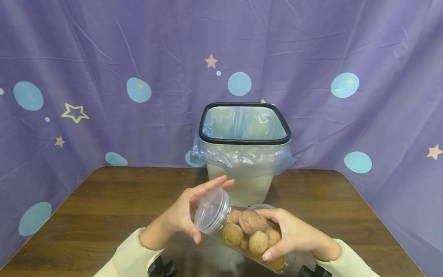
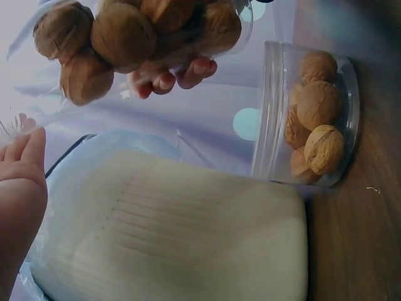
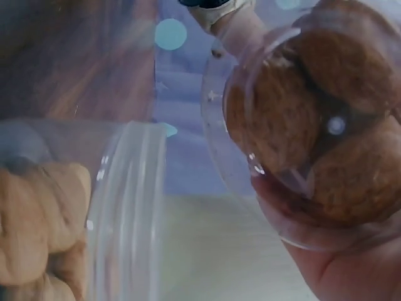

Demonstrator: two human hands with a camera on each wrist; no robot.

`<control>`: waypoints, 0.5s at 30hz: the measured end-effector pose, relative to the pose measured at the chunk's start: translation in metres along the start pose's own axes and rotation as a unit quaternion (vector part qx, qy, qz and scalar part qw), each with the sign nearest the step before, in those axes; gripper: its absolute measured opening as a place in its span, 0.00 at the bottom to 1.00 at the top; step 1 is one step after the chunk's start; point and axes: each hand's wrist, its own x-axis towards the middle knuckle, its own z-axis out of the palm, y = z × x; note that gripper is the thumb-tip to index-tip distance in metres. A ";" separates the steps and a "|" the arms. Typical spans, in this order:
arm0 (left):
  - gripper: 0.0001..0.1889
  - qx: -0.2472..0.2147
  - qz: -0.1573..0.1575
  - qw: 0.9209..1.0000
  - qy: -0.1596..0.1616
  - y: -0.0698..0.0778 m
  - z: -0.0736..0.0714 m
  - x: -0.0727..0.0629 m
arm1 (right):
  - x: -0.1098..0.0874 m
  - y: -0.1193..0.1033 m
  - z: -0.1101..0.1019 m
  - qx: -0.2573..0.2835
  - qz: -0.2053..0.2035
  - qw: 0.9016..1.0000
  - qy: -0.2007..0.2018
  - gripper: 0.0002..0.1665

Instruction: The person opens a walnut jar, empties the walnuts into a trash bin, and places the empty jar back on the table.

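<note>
A clear jar of walnuts is held tilted in my right hand, its lidded end raised toward the left. The right thumb and fingers wrap its lower half. My left hand spreads around the clear lid, fingers above it and thumb below, not curled onto it. Behind the held jar, and mostly hidden by it in the head view, stands a second clear jar with several walnuts in its bottom. The right wrist view shows walnuts through the held jar's base.
A cream bin with a black rim and a bluish plastic liner stands just beyond the jars. Under them is a brown wooden table. A purple curtain with dots and stars hangs behind and at both sides.
</note>
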 end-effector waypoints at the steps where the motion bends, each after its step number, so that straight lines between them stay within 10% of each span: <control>1: 0.55 -0.001 0.001 1.000 0.004 0.000 0.001 0.000 | 0.000 -0.001 0.000 -0.020 0.001 1.000 0.009 0.37; 15: 0.50 -0.011 -0.055 0.986 0.154 -0.004 0.011 -0.001 | -0.003 -0.006 0.009 -0.145 0.042 0.979 0.137 0.41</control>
